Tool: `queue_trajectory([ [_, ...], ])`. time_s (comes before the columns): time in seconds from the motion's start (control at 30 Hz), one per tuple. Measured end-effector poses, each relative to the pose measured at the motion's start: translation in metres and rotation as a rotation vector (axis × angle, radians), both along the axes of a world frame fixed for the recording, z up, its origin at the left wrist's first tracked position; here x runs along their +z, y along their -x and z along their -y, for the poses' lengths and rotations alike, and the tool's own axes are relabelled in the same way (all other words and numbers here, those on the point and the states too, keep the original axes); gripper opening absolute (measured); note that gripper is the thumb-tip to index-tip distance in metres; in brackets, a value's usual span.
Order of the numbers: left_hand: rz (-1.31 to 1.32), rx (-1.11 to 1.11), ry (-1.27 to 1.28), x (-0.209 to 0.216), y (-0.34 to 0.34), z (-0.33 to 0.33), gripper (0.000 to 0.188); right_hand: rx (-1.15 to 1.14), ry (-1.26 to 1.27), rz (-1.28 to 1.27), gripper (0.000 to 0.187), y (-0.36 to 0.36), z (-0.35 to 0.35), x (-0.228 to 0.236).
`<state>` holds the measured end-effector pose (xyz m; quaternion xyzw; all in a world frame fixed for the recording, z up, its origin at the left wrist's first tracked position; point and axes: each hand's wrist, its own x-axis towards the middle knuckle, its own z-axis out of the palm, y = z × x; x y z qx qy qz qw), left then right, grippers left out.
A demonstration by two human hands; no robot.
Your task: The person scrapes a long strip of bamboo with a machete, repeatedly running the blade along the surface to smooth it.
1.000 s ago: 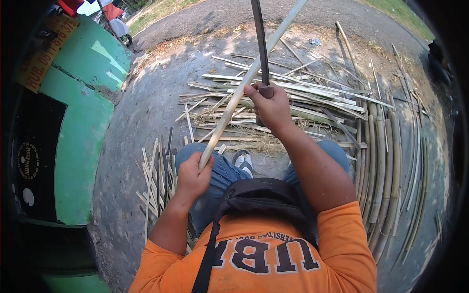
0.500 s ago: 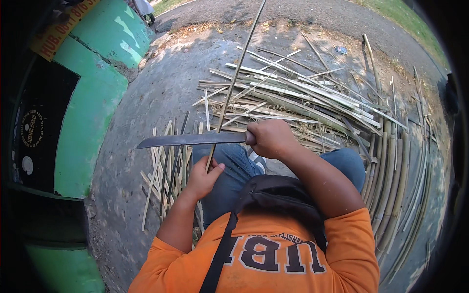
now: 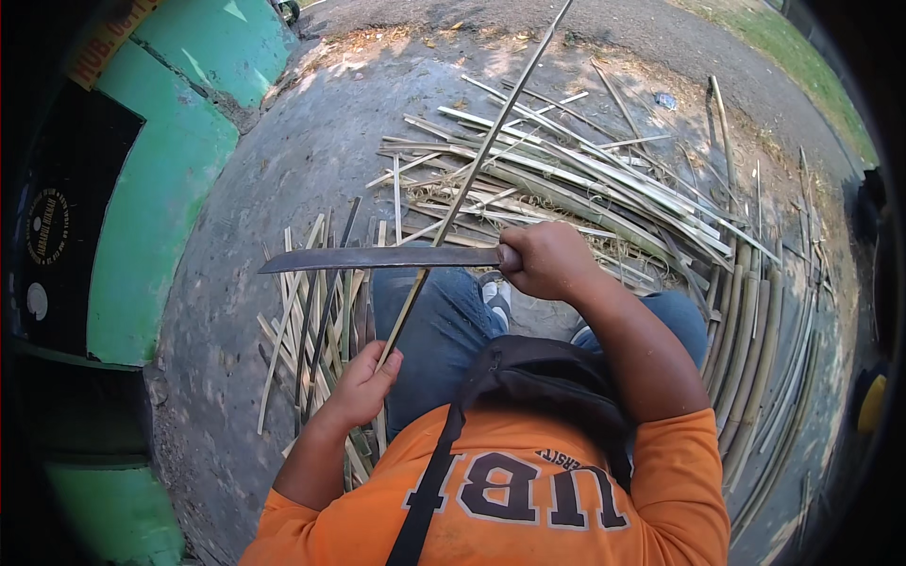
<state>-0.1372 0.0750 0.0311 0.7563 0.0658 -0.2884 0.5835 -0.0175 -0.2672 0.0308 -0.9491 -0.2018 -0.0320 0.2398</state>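
Note:
My right hand [image 3: 552, 261] is closed around the wooden handle of a machete [image 3: 387, 258]. Its long dark blade points left and lies across a thin bamboo strip [image 3: 472, 174]. Low on the left, my left hand [image 3: 363, 385] grips the near end of that strip between thumb and fingers. From there the strip slants up and to the right, past the blade, toward the top edge of the picture. The blade meets or overlaps it just above my left knee; whether the edge bites in cannot be made out.
Split bamboo strips [image 3: 566, 174] lie in a wide pile ahead. More strips [image 3: 307, 321] are heaped beside my left leg. Whole bamboo poles [image 3: 755, 349] line the ground on the right. A green wall [image 3: 156, 226] stands at the left, and a paved road [image 3: 604, 24] runs beyond.
My left hand has drawn down and left with the strip, which now tilts more to the right. My right hand and the machete have shifted slightly right.

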Motion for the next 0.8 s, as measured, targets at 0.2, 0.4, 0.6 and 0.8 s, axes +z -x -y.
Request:
queue_trajectory([
  [0.2,-0.017,0.011,-0.033,-0.035,0.032,-0.020,0.030,0.089,0.076,-0.081,0.011,-0.001,-0.001,-0.009],
  [0.4,0.218,0.092,-0.371,-0.052,0.044,-0.021,0.049,0.118,0.108,-0.103,0.013,0.004,-0.008,-0.007],
  [0.6,0.258,-0.047,-0.595,-0.039,0.046,-0.003,0.054,0.153,0.072,-0.010,0.014,0.000,-0.004,-0.025],
  [0.8,0.406,-0.014,-0.645,-0.044,0.046,0.007,0.049,0.109,0.073,-0.077,0.010,-0.005,0.000,-0.028],
])
